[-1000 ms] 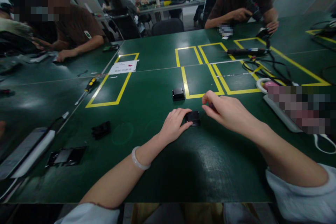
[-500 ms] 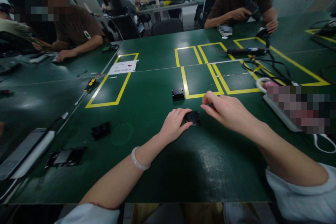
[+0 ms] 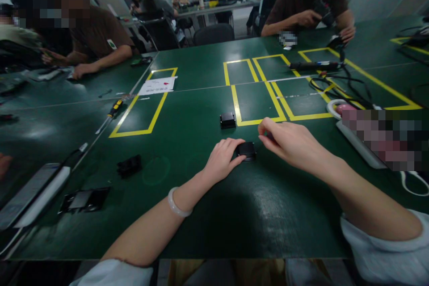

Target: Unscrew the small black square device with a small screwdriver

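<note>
My left hand grips a small black box-shaped part by its left end, thumb at the near side and fingers at the far side. The part rests on the green table. Just right of it, my right hand hovers with its fingers curled and pinched together; whatever lies between the fingertips is too dark and hidden to make out. A second black box-shaped part sits a little farther off, beside a yellow tape line.
At left lie a black part, a flat black piece with a grey centre, a phone and a yellow-black screwdriver. A paper sheet lies beyond. Cables and a grey case are at right. Co-workers sit opposite.
My right hand has shifted very slightly to the right. My left hand and the black part under it stay where they were.
</note>
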Tool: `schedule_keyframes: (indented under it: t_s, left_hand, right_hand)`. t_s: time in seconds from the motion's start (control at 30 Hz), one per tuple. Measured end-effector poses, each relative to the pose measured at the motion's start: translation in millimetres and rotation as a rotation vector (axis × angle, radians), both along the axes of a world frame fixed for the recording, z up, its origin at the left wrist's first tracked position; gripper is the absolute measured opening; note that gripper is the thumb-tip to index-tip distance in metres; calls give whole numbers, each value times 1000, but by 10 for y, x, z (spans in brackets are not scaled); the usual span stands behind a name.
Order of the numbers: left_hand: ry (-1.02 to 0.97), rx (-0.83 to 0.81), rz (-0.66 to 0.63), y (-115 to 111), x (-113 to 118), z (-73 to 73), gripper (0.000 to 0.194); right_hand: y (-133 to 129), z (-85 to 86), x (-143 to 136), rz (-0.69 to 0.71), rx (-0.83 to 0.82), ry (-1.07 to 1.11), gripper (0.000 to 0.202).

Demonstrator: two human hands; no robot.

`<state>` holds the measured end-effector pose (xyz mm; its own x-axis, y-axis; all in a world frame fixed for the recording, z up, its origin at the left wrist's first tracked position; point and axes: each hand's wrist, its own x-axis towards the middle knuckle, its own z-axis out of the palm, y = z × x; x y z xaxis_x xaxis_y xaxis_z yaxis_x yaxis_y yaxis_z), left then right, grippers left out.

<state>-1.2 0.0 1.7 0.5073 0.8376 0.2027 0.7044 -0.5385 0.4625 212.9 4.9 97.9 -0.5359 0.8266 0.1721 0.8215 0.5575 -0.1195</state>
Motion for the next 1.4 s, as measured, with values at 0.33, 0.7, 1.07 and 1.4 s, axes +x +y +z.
schedule_keyframes:
  t_s: [0.33,0.7,1.07,1.4]
  left_hand:
    - [6,2,-1,-1,-1,-5,38]
    - [2,3,3,-1,-1,-2,38]
    - [-2,-2,-2,-1,-3,2,37]
    - [-3,-3,-5,2,-5,6,38]
  right_hand:
    - [-5,-7,-7,10,8,17,21]
    - [-10,5,-13,-1,2,1,24]
    - [0,9,-12,-4,17,-6,29]
    - [-11,8,-11,9,13,50,21]
